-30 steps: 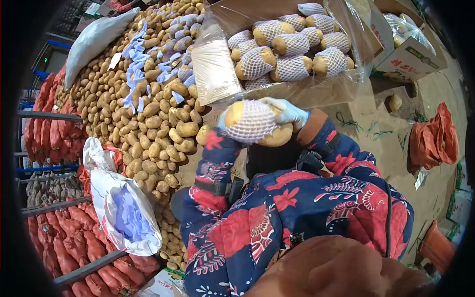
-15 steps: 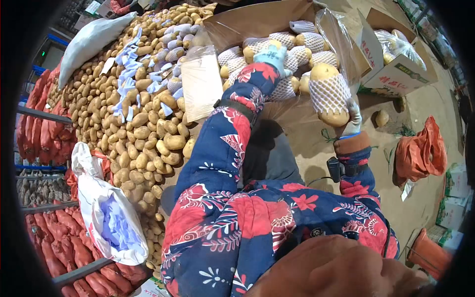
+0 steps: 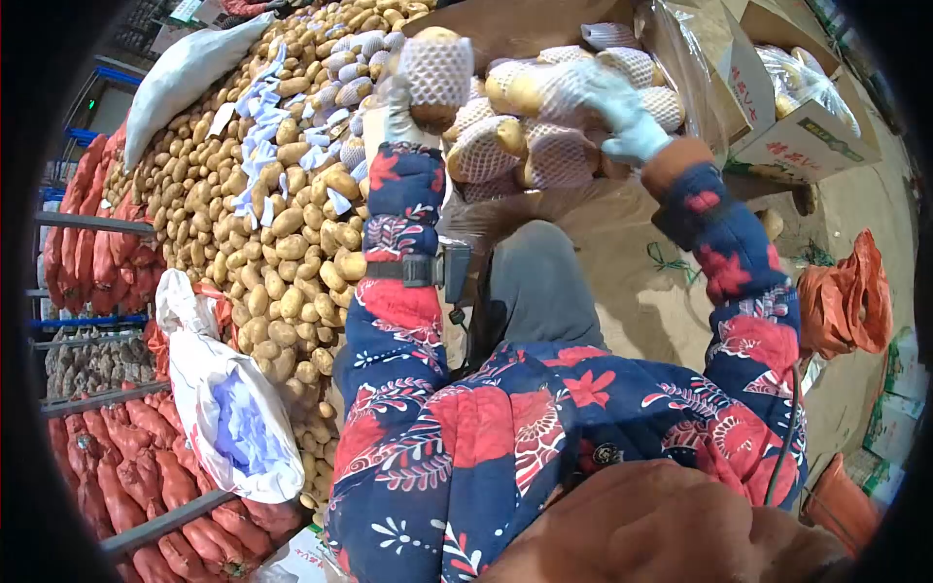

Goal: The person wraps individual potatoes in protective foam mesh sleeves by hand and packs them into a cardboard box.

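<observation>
Gloved, my left hand [image 3: 397, 112] is closed on a large potato [image 3: 435, 73] in a white foam net, held upright at the left end of the open carton [image 3: 525, 21]. My right hand [image 3: 622, 117], also gloved, reaches over the potatoes inside that carton. Its fingers are blurred by motion and lie over the netted end of a potato [image 3: 525, 92]; whether they grip it I cannot tell. Several more netted potatoes, among them one [image 3: 486, 151] near the front, lie in the carton, which has a clear plastic liner [image 3: 671, 68].
On the left spreads a big heap of loose potatoes [image 3: 262, 243], with pale foam nets [image 3: 258, 146] strewn over it. A white sack [image 3: 233, 428] holds purple nets. Another carton [image 3: 797, 141] stands at the right, near an orange bag [image 3: 846, 296]. Filled red sacks [image 3: 126, 457] line the left side.
My left hand has moved from inside the carton to its left end and now holds a netted potato. My right hand has moved left from the carton's right side to over the potatoes inside.
</observation>
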{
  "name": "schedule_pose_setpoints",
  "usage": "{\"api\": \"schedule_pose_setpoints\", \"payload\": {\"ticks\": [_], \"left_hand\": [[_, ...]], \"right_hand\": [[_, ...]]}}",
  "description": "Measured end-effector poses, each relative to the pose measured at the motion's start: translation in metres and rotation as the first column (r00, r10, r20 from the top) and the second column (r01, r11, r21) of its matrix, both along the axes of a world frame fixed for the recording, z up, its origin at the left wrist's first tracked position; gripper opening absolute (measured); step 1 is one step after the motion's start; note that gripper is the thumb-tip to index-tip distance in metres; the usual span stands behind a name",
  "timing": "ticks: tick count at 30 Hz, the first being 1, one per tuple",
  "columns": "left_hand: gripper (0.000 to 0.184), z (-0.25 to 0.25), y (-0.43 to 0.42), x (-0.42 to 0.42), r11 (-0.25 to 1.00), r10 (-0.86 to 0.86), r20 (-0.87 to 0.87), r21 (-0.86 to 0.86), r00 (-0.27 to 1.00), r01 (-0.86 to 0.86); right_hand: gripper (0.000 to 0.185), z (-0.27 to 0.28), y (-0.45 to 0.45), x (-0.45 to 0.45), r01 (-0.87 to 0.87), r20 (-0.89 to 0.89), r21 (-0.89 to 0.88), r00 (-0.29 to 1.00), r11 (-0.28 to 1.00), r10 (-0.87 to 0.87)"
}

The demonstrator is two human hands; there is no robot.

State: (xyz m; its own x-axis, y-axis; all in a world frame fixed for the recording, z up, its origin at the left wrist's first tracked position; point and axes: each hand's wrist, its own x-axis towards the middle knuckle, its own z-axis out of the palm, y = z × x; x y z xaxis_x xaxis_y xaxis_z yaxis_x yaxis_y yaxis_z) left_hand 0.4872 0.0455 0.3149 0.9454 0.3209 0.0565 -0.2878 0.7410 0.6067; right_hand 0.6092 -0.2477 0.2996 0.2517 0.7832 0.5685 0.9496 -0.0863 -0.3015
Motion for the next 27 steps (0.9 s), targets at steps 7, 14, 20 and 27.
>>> {"api": "schedule_pose_setpoints", "payload": {"ticks": [7,14,20,27], "left_hand": [[0.066,-0.005,-0.076,-0.027,0.871,0.155,-0.005,0.472,0.988,-0.134],[0.075,-0.004,-0.151,0.006,-0.28,0.127,0.442,0.875,0.888,-0.396],[0.09,-0.018,-0.148,0.019,-0.656,0.19,0.314,0.745,0.93,-0.118],[0.097,-0.024,-0.172,0.005,-0.662,0.215,0.202,0.75,0.955,-0.009]], "right_hand": [[0.059,0.02,-0.012,-0.062,0.294,-0.835,0.472,0.452,0.831,0.314],[0.05,0.024,-0.06,-0.071,0.453,-0.798,0.533,-0.012,0.715,0.602],[0.034,0.029,-0.07,0.018,0.616,-0.807,0.584,0.367,0.528,0.464],[0.049,0.024,-0.069,0.025,0.548,-0.196,-0.708,0.455,0.446,-0.869]]}}
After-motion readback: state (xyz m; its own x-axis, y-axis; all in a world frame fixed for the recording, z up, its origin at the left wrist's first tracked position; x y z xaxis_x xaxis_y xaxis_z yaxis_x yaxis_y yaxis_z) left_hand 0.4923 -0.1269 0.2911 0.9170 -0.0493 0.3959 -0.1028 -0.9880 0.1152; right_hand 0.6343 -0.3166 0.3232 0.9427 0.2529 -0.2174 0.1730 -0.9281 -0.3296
